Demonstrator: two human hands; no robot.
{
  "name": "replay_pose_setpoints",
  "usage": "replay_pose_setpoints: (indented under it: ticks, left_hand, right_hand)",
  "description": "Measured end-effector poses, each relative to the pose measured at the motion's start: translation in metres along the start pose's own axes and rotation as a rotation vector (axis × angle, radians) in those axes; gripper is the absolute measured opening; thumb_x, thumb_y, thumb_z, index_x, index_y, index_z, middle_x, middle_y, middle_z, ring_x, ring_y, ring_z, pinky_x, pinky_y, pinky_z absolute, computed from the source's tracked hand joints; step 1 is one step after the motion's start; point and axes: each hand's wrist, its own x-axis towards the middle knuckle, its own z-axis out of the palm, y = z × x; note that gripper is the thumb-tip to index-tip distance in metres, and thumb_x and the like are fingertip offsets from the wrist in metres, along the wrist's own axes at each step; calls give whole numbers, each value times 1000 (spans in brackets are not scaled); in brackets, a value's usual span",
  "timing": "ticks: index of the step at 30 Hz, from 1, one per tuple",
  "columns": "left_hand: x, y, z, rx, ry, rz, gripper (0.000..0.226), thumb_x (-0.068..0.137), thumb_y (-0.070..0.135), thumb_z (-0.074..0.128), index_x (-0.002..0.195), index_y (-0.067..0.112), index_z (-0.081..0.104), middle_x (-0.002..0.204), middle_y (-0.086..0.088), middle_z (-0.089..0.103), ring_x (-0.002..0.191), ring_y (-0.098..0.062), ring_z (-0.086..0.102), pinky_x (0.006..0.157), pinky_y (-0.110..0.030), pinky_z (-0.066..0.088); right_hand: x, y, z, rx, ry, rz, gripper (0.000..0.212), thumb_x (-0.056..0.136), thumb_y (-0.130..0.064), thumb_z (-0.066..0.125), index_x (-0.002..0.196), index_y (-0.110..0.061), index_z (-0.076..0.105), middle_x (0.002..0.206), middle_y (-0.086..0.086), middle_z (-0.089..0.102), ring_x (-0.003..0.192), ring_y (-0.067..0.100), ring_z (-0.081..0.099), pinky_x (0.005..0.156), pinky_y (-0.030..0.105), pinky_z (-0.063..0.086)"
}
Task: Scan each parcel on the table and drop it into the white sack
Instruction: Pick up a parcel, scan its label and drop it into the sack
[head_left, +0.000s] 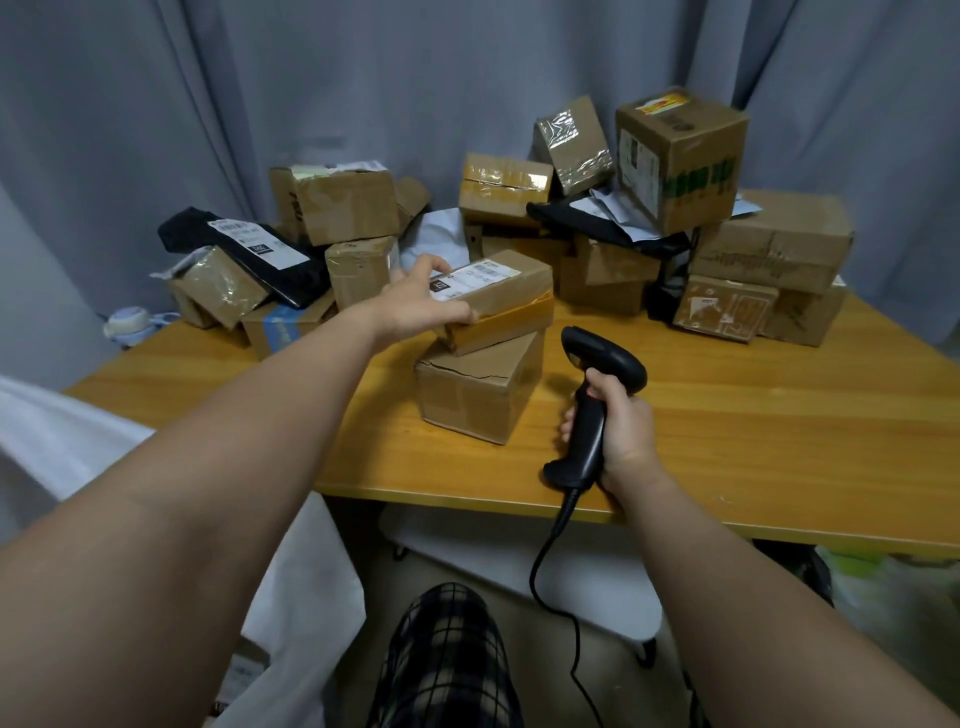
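My left hand (415, 301) grips the left end of a flat brown parcel (506, 299) with a white label on top. That parcel lies tilted on a larger cardboard box (478, 389) near the middle of the wooden table (753, 415). My right hand (618, 421) holds a black corded barcode scanner (592, 405) by its handle, its head pointing left toward the two boxes. The white sack (306, 571) hangs at the lower left, beside the table's front edge.
Several cardboard parcels and black poly bags pile up along the table's back: a left heap (332, 208) and a taller right stack (680, 156). Grey curtains hang behind. The scanner cable (550, 571) drops over the table's front edge toward my checked-trousered knee (447, 654).
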Motion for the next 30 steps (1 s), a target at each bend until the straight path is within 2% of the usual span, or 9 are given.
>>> replay_pose_setpoints:
  ticks: [3,8,12,17,20,22,24,27,30]
  left_hand:
    - [-7,7,9,66,85,57,76,63,58,76,123,38,34,129,-5,43,121,-27,39,103,-46,37]
    - [-48,18,41,294,555,317,99,64,52,79,144,19,29,133,-13,34,127,-29,30,109,-45,23]
    - [-68,12,57,132,528,346,110,64,37,86,149,11,20,135,-16,26,128,-29,30,114,-39,26]
    - [-78,17,66,69,558,241,127,65,39,86,152,5,0,143,-18,18,135,-30,21,116,-36,20]
    - [-85,19,74,1,553,231,120,62,39,87,148,3,12,142,-16,18,134,-29,22,116,-36,23]
    - [-90,18,79,-58,500,274,110,63,41,87,142,5,20,140,-12,21,133,-25,23,114,-33,25]
    - [-96,17,80,-203,386,303,81,72,43,80,128,15,28,130,-4,33,127,-17,34,106,-28,34]
    - [-98,25,72,-570,272,244,30,92,22,62,97,21,33,100,0,49,97,-6,57,74,-16,47]
    - [-92,25,58,-642,275,206,36,88,8,66,97,21,35,99,-4,56,90,-9,63,69,-16,52]
  right_hand:
    - [0,0,-1,-2,0,2,33,88,-31,65,100,0,58,60,11,57,48,23,55,53,32,50]
    - [0,-2,-1,4,-8,22,33,88,-30,65,97,1,58,60,12,56,47,23,55,55,33,50]
    - [-7,-8,4,45,7,30,26,89,-27,66,90,-2,61,67,11,62,54,21,62,54,30,54]
    - [-23,-18,26,193,-29,-11,19,83,-20,73,96,-10,64,101,13,71,94,22,71,85,37,58]
    - [-34,-29,41,166,-70,-75,25,76,-18,79,96,-11,66,93,3,75,92,16,71,91,38,56]
    - [-39,-36,45,190,-106,-136,19,81,-7,74,99,-8,67,89,3,76,90,16,72,83,33,58]
    - [-41,-40,43,190,-125,-189,20,84,1,69,102,-4,67,93,7,76,89,22,73,75,32,59]
    - [-44,-43,37,73,-147,-248,30,85,3,67,114,1,64,106,14,72,97,27,71,81,34,59]
    - [-44,-48,32,-8,-137,-268,30,87,-4,67,117,-2,63,107,9,72,97,20,71,81,30,57]
